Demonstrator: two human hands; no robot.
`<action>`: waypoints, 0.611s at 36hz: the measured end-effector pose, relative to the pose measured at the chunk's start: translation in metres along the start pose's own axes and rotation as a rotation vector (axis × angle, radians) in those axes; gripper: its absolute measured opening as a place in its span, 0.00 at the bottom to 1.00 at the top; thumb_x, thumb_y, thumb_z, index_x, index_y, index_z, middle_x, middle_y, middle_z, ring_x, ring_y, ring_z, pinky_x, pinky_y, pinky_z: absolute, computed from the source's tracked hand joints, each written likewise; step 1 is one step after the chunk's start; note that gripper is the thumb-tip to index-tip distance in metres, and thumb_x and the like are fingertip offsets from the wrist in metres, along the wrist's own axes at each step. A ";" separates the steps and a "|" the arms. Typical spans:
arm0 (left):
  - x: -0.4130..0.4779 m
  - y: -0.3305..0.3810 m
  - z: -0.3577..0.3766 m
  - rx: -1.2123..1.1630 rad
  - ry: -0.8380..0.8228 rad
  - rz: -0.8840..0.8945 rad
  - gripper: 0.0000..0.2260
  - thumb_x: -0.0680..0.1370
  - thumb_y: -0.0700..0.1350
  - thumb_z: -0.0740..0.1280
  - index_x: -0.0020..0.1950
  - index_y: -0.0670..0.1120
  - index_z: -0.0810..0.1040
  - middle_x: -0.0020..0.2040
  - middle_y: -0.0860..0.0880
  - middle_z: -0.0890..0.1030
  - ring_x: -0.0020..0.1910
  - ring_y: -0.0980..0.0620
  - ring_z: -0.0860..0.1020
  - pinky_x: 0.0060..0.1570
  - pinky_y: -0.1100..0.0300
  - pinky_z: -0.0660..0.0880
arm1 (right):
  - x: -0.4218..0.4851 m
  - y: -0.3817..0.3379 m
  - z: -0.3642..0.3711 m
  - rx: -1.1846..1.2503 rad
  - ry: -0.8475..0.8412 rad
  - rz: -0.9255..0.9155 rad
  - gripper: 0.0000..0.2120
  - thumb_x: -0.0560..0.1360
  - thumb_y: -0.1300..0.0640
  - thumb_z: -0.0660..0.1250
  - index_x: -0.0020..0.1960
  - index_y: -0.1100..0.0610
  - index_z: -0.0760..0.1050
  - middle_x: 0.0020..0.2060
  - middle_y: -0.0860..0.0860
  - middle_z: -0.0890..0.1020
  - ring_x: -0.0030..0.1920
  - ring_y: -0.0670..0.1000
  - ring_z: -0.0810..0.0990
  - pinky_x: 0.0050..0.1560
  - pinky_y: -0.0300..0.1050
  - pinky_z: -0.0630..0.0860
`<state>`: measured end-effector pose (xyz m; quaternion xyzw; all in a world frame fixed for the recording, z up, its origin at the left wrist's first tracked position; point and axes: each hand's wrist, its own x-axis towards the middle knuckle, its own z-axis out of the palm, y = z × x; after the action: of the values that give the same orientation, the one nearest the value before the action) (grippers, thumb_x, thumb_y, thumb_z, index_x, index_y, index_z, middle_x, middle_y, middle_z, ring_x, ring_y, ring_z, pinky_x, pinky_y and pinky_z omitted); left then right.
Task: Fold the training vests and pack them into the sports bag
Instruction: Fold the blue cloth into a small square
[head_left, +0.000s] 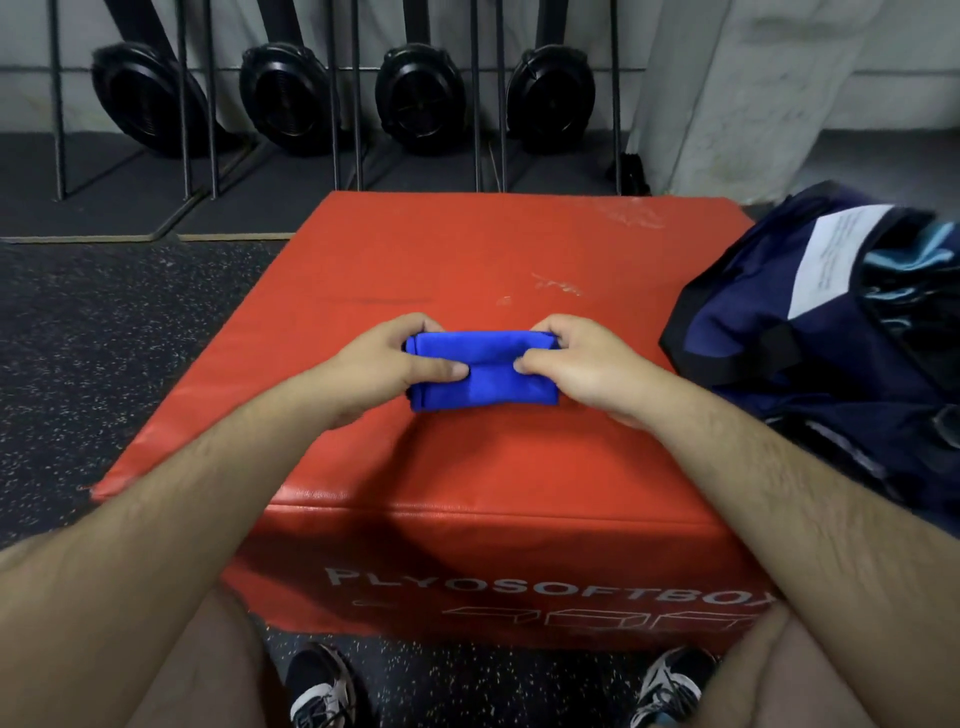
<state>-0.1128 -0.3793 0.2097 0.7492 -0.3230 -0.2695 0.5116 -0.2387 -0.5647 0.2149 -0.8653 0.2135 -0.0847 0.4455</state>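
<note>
A blue training vest (485, 371), folded into a small thick rectangle, lies on top of the red soft box (467, 260). My left hand (387, 364) grips its left end, thumb on top and fingers curled around the far edge. Its right end is pinched the same way by my right hand (574, 364). The navy sports bag (831, 332) rests on the right side of the box, its opening facing up with a white label and light blue lining showing.
The red box stands on black speckled rubber flooring (104, 338). Several black round machines (283, 96) in a metal rack line the back wall. A pale covered object (737, 93) stands at the back right. My knees and shoes are below the box.
</note>
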 end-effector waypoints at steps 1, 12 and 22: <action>-0.002 0.005 0.000 -0.092 0.035 0.006 0.11 0.72 0.40 0.75 0.50 0.47 0.76 0.37 0.53 0.79 0.35 0.58 0.75 0.33 0.65 0.71 | -0.002 -0.003 -0.003 0.064 0.032 -0.003 0.06 0.73 0.57 0.71 0.47 0.51 0.75 0.42 0.51 0.81 0.39 0.48 0.78 0.39 0.43 0.73; -0.014 0.082 0.017 -0.393 0.270 0.145 0.13 0.79 0.39 0.68 0.52 0.54 0.66 0.43 0.44 0.76 0.38 0.50 0.81 0.41 0.51 0.82 | -0.040 -0.041 -0.046 0.340 0.447 -0.179 0.17 0.78 0.62 0.67 0.48 0.48 0.60 0.39 0.57 0.78 0.21 0.48 0.74 0.21 0.37 0.70; 0.008 0.140 0.094 -0.152 0.296 0.335 0.13 0.80 0.36 0.63 0.40 0.52 0.77 0.34 0.52 0.74 0.30 0.55 0.68 0.32 0.59 0.64 | -0.079 -0.025 -0.111 0.227 0.657 -0.188 0.13 0.80 0.63 0.60 0.45 0.49 0.78 0.31 0.39 0.78 0.23 0.49 0.75 0.27 0.44 0.76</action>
<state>-0.2058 -0.4784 0.3101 0.6759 -0.3432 -0.0918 0.6457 -0.3392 -0.5987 0.3041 -0.7529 0.2538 -0.4220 0.4366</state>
